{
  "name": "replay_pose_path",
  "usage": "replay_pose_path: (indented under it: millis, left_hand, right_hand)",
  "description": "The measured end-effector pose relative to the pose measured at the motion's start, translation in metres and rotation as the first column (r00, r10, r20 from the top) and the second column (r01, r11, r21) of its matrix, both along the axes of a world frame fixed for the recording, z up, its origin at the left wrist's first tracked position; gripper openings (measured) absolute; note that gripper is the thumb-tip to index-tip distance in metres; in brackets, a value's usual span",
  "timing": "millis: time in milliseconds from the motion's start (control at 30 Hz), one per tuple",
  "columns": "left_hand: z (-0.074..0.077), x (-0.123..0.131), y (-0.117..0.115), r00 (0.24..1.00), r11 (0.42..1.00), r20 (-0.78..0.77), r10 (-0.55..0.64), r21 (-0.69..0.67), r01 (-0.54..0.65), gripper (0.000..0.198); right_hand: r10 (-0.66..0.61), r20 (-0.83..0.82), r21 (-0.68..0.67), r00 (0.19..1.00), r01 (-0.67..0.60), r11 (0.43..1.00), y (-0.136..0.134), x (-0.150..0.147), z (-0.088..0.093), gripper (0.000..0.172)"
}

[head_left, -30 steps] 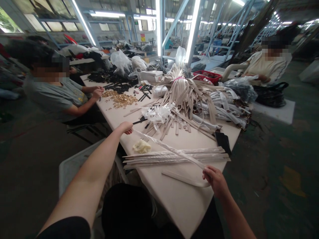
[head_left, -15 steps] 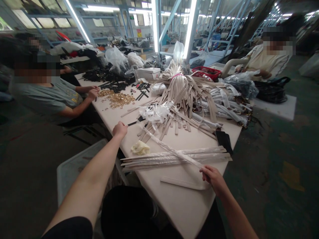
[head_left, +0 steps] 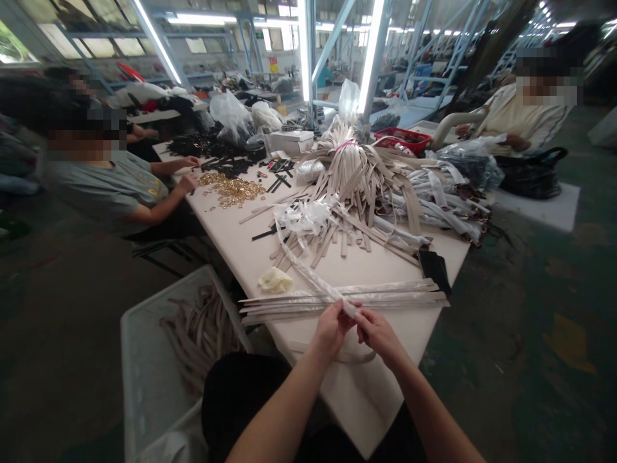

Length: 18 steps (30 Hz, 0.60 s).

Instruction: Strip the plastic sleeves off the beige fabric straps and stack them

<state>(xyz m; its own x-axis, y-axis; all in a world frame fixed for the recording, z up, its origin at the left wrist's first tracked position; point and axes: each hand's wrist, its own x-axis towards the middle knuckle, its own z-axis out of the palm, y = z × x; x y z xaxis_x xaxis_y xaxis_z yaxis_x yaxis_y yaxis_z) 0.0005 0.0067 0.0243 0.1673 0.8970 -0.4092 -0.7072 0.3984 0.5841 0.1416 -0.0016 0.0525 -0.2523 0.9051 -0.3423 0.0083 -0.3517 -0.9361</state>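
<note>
- A long white bench [head_left: 366, 411] is spread out in front of both hands and extends far beyond them.
- A plastic crate [head_left: 144, 366] is placed on the floor to the left of the left hand [head_left: 331, 329], and loose beige straps [head_left: 200, 334] are lying inside it.
- A co-worker in a grey T-shirt [head_left: 108, 186] is seated far beyond the left hand, and a co-worker in a pale top [head_left: 525, 122] is seated far beyond the right hand [head_left: 380, 337].
- A large bundle of beige straps [head_left: 344, 173], tied with a pink band, is laid on the bench well beyond both hands.
- A pile of gold-coloured metal buckles [head_left: 231, 190] is lying on the bench, well beyond the left hand.
- A row of long wrapped straps [head_left: 395, 294] is laid on the bench just beyond the hands.
- A plastic-wrapped strap [head_left: 308, 273] is clamped in both hands, above that row, and its free part is extended away from them, up the bench.
- The two hands are brought close together on it.
- A crumpled cream cloth [head_left: 274, 280] is lying near the left hand.
</note>
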Motion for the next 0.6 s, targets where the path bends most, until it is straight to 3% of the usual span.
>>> replay_pose_path:
  millis: [100,167,367,467,600]
  left_hand:
    - [0.003,-0.006,0.013,0.973,0.975,-0.058,0.222,0.018,-0.222,0.029]
    - [0.004,-0.012,0.016,0.953,0.958,-0.101,0.287,0.049,-0.283,0.028]
    - [-0.003,-0.007,0.006,0.958,0.971,-0.17,0.229,0.106,-0.213,0.029]
    - [-0.001,-0.008,0.008,0.962,0.968,-0.134,0.239,0.108,-0.225,0.029]
    - [0.006,-0.015,0.015,0.933,0.941,-0.133,0.335,0.092,-0.325,0.03]
  right_hand:
    - [0.068,0.002,0.002,0.998,-0.068,0.998,-0.007,-0.007,-0.005,0.046]
    - [0.105,0.031,0.015,0.994,-0.105,0.994,-0.011,-0.01,-0.008,0.047]
    - [0.127,0.236,0.163,0.963,-0.168,0.972,0.009,-0.024,0.003,0.042]
    - [0.201,0.215,0.107,0.956,-0.227,0.968,0.022,-0.021,0.013,0.043]
    - [0.302,0.167,0.013,0.938,-0.309,0.951,0.027,-0.012,0.015,0.033]
